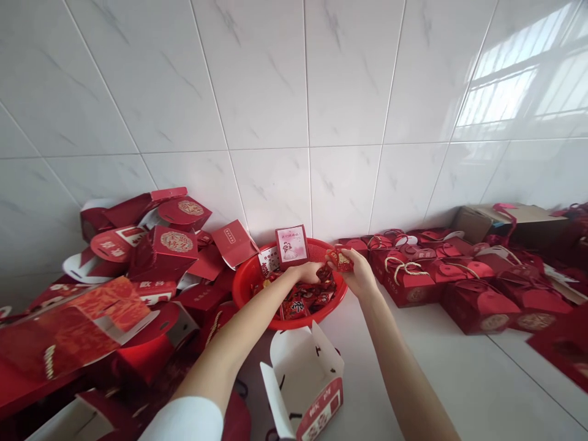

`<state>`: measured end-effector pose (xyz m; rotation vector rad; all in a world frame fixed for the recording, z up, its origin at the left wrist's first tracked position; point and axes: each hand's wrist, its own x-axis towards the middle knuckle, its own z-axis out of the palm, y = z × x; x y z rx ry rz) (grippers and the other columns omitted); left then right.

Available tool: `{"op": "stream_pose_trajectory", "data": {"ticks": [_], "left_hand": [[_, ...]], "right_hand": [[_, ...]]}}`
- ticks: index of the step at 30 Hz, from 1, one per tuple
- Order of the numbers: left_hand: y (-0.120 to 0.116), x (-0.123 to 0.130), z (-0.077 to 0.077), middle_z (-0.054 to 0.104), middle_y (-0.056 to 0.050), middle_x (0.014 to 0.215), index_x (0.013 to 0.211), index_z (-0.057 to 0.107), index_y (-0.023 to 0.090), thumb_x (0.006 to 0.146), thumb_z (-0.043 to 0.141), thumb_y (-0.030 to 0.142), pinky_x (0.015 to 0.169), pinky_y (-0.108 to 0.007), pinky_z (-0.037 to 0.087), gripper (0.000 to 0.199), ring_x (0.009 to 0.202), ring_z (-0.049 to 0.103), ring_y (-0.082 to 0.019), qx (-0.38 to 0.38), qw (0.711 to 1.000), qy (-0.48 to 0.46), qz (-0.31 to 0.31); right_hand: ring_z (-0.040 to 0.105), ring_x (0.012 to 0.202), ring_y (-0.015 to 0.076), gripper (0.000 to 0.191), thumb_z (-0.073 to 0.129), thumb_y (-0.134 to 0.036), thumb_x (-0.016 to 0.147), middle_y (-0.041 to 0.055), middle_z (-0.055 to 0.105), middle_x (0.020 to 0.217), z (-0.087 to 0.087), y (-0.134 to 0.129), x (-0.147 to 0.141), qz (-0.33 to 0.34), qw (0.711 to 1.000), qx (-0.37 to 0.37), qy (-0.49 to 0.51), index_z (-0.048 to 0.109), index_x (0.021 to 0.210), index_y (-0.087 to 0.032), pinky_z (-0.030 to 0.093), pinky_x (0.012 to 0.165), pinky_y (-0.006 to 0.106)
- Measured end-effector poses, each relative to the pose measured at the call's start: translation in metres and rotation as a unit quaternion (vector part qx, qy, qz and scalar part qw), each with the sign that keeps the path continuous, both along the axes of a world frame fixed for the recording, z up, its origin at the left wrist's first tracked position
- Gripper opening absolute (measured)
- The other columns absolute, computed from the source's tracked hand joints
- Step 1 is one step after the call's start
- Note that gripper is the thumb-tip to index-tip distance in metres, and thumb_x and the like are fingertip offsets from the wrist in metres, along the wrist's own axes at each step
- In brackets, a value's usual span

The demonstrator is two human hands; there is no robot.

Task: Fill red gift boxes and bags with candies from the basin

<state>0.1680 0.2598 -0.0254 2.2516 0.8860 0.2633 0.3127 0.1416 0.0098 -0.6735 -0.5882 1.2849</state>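
Observation:
My right hand [361, 272] is closed around a small red packet with gold print [340, 260], above the right rim of a red plastic basket [239, 288]. Inside the basket, my left hand [310, 273] has its fingers curled down among dark red wrapped pieces; what they grip is hidden. Several red-wrapped sweets [296, 306] fill the basket. A small box with a pink printed face [293, 245] stands at its back. In front of the basket, an open red gift box [294, 361] shows its white inside, flaps spread.
Flattened and half-folded red gift boxes [172, 245] are heaped on the left. To the right stand rows of closed red boxes with cord handles [413, 278], beside a brown cardboard box [523, 217]. A tiled wall [266, 110] rises directly behind the basket.

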Motion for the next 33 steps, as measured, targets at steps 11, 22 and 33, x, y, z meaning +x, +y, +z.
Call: {"op": "stream_pose_trajectory", "data": {"ticks": [11, 22, 33], "left_hand": [[-0.004, -0.012, 0.025, 0.055, 0.005, 0.055, 0.054, 0.054, 0.020, 0.057, 0.070, 0.017, 0.057, -0.025, 0.039, 0.016, 0.058, 0.051, -0.014, -0.090, 0.996, 0.004, 0.012], [-0.018, -0.046, 0.078, 0.075, -0.004, 0.086, 0.078, 0.073, 0.018, 0.059, 0.082, 0.032, 0.070, -0.028, 0.052, 0.025, 0.080, 0.067, -0.020, -0.223, 0.970, -0.072, 0.060], [-0.034, -0.049, 0.097, 0.077, -0.002, 0.086, 0.079, 0.076, 0.018, 0.070, 0.075, 0.034, 0.081, -0.028, 0.050, 0.018, 0.088, 0.068, -0.021, -0.157, 0.984, -0.070, 0.037]], "right_hand": [[0.073, 0.076, 0.0232, 0.010, 0.072, -0.017, 0.071, 0.0051, 0.073, 0.076, 0.015, -0.010, 0.003, 0.005, 1.000, 0.016, 0.018, 0.071, 0.081, -0.018, 0.062, 0.070, 0.034], [0.072, 0.085, 0.0246, 0.014, 0.071, -0.009, 0.064, 0.0027, 0.068, 0.070, 0.018, -0.014, -0.006, 0.020, 0.998, 0.045, 0.026, 0.061, 0.063, -0.020, 0.060, 0.082, 0.038], [0.064, 0.067, 0.0130, 0.012, 0.073, -0.009, 0.066, 0.0001, 0.070, 0.070, 0.007, -0.007, -0.011, 0.041, 0.998, 0.015, 0.040, 0.065, 0.069, -0.018, 0.053, 0.066, 0.024]]}}
